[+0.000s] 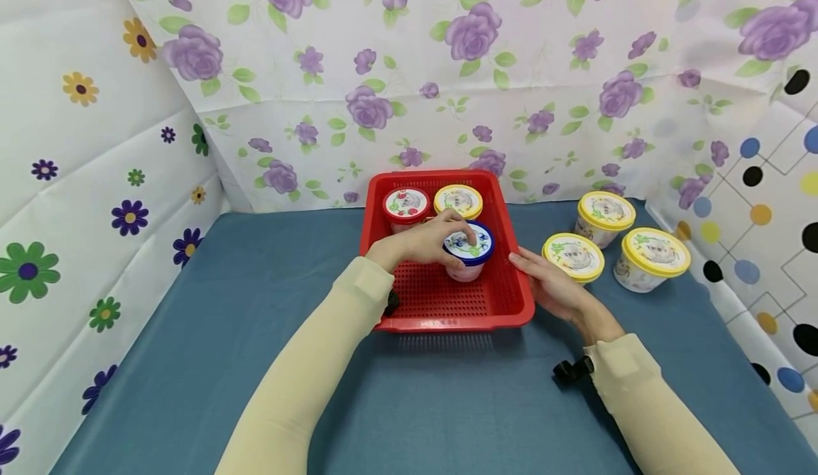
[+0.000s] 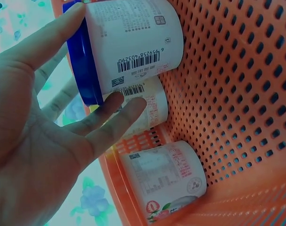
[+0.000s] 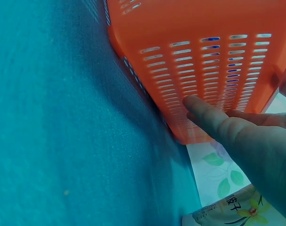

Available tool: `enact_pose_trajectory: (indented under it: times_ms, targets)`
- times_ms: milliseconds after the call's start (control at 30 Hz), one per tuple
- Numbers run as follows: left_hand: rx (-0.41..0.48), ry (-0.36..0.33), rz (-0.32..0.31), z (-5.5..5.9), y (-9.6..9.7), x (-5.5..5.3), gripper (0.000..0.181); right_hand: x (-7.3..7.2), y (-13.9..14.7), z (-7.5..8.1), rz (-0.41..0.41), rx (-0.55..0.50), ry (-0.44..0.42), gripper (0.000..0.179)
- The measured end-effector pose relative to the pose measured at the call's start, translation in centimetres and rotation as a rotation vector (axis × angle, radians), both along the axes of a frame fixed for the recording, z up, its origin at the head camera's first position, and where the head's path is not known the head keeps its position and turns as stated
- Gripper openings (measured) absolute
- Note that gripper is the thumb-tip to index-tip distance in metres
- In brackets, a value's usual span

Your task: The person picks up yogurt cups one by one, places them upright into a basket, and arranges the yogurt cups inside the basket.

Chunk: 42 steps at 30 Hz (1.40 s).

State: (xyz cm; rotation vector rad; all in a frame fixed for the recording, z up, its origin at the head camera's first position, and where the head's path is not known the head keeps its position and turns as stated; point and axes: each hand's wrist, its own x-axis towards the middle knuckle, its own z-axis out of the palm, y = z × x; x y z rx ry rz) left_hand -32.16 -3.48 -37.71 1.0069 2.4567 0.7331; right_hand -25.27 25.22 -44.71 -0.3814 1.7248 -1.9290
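My left hand (image 1: pixel 431 242) grips a blue-lidded tub (image 1: pixel 469 244) by its lid inside a red plastic basket (image 1: pixel 441 324). In the left wrist view the thumb lies on the edge of the blue lid (image 2: pixel 84 61), and some fingers spread beside it. Behind that tub, in the basket, stand a red-lidded tub (image 1: pixel 407 204) and a yellow-lidded tub (image 1: pixel 459 200). My right hand (image 1: pixel 556 287) touches the basket's right side. Its fairly straight fingers (image 3: pixel 213 117) rest against the slotted outer wall in the right wrist view.
To the right of the basket, three yellow-lidded tubs stand on the blue cloth: one at the back (image 1: pixel 605 218), one in front (image 1: pixel 573 258) and one at the right (image 1: pixel 650 258). Flowered sheets (image 1: pixel 383 106) hang behind and beside the table (image 1: pixel 287 283).
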Motion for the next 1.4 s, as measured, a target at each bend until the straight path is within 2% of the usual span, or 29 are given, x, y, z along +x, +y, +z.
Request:
enact_pose_trajectory:
  times_ms: [700,1400]
  targets:
    - [-0.024,0.015,0.052,0.18,0.5,0.59,0.04,0.1,-0.21,-0.03,-0.008,0.013,0.007,0.062]
    - [-0.026,0.003,0.036,0.26,0.51,0.69,0.04,0.06,-0.15,0.01,-0.01,0.009,0.01,0.062]
